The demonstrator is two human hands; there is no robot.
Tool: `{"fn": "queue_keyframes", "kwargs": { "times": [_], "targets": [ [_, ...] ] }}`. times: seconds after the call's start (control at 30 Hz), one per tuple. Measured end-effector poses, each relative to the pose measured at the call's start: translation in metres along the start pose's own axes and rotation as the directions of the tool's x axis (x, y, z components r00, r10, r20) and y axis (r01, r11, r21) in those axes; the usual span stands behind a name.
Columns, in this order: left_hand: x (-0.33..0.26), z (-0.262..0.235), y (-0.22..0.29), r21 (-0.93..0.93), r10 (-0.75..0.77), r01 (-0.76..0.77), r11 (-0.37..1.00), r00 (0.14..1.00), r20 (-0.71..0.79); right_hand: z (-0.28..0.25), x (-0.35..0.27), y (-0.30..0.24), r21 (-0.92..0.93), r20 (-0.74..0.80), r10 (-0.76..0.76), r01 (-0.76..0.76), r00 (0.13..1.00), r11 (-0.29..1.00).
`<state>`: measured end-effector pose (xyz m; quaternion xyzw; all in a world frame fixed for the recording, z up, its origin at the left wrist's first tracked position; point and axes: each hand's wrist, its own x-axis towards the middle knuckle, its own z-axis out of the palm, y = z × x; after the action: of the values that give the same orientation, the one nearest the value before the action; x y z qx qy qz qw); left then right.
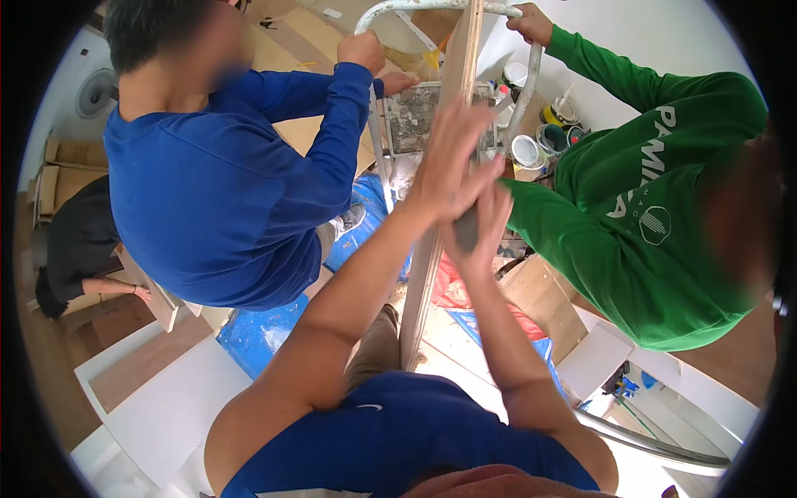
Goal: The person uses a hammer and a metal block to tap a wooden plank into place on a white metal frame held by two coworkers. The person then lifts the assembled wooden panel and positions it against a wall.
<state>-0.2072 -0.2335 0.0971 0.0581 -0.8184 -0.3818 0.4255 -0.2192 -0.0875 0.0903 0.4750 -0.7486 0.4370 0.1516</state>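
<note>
A board (423,290) stands on edge in front of me, its long narrow edge running away from my body. Both my hands are over that edge, blurred by motion. My right hand (480,226) closes round the near end of a long dark grey tool (466,232). Farther along the same tool is my left hand (452,170), its fingers stretched forward across it and its thumb toward the right. The hands cover most of the tool, so its exact kind is hidden.
A stepladder (531,79) with a spattered top (403,120) stands beyond. A person in blue (224,199) and one in green (614,191) grip its frame. Paint pots (526,151) stand right of it. Blue sheeting (266,328) covers floor; another person (79,241) bends at far left.
</note>
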Motion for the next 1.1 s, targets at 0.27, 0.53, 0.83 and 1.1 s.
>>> {"fn": "queue_keyframes", "kwargs": {
  "times": [0.27,0.53,0.83,1.1],
  "targets": [
    [0.074,-0.01,-0.042,0.039,-0.044,0.043,0.998,0.999,0.019,0.039,0.068,0.028,0.147,-0.066,0.035,-0.025,0.997,0.989],
    [0.3,-0.002,-0.103,0.123,-0.025,0.029,0.992,0.999,-0.032,0.092,0.283,0.12,0.024,-0.285,-0.032,0.041,0.958,0.999],
    [0.076,-0.009,-0.048,-0.177,-0.48,0.447,0.877,0.832,-0.277,0.055,0.119,0.034,-0.044,-0.05,0.036,-0.038,0.998,0.998],
    [-0.058,-0.061,-0.036,-0.788,-0.819,0.599,-0.14,0.377,0.432,-0.012,0.063,-0.056,0.147,0.409,-0.071,0.011,0.91,0.989]
  ]
}}
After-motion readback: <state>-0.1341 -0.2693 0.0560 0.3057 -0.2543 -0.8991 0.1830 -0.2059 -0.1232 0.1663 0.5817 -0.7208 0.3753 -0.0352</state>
